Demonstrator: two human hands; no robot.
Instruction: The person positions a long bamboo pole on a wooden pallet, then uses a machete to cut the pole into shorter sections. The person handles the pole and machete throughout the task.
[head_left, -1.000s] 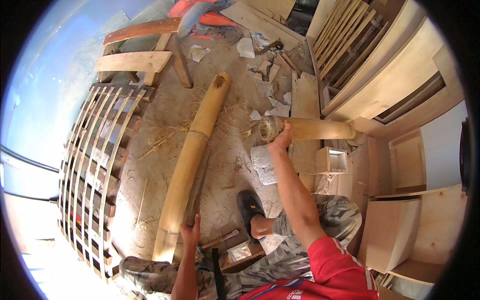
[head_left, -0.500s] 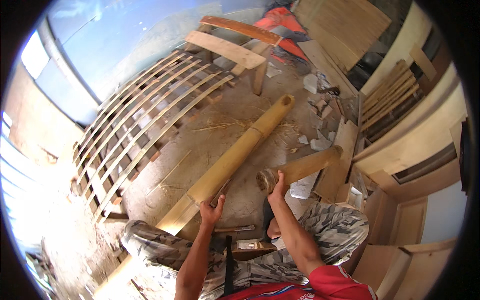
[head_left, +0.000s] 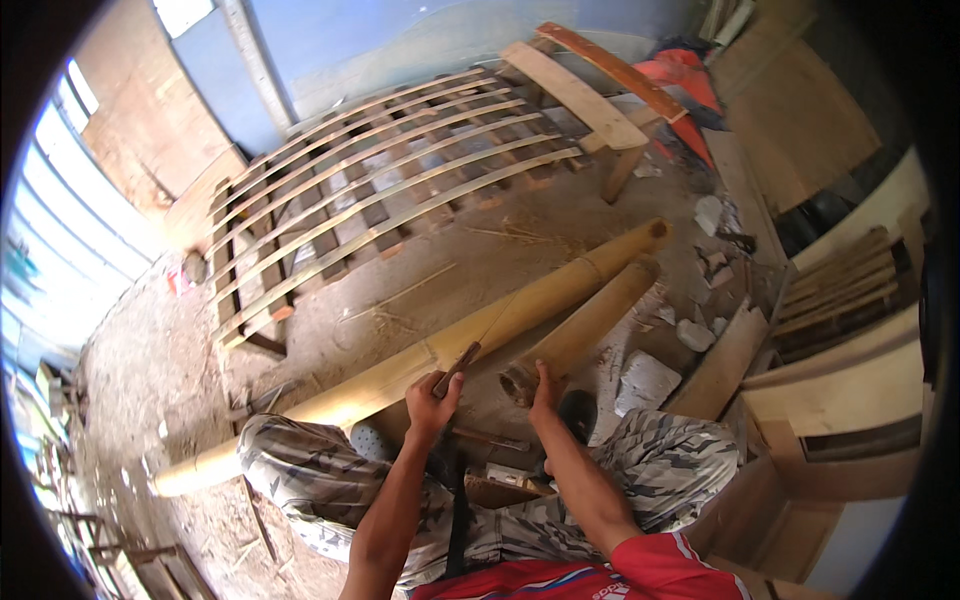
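short bamboo (head_left: 585, 325) piece is lying on the dirt floor (head_left: 330, 330) right in front of the person, its near cut end pulled in by the knees, far end pointing up-right. it lies just beside the long bamboo (head_left: 440, 350), which runs diagonally from lower left to upper right; can't tell if the two touch.

right hand (head_left: 542, 385) is on the near end of the short piece, fingers curled over the rim of the cut end, so closed on it imo. left hand (head_left: 432, 402) is wrapped shut around the handle of a blade (head_left: 480, 340), prob a long knife or machete, the thin dark length of it lying up along the long pole. can't see the edge clearly tbh.

looks like the positioning step: short piece being steadied w/ one hand, tool ready in the other, no cut under way that i can see. next move prob needs the short piece held firm so it doesn't roll, and the blade brought over to it w/ the right hand fingers kept off the line of the cut.

around that: camo trousers (head_left: 330, 490), a slatted bamboo frame (head_left: 390, 170) behind, wood boards (head_left: 840, 380) stacked on the right, rubble bits (head_left: 645, 380) near the poles.
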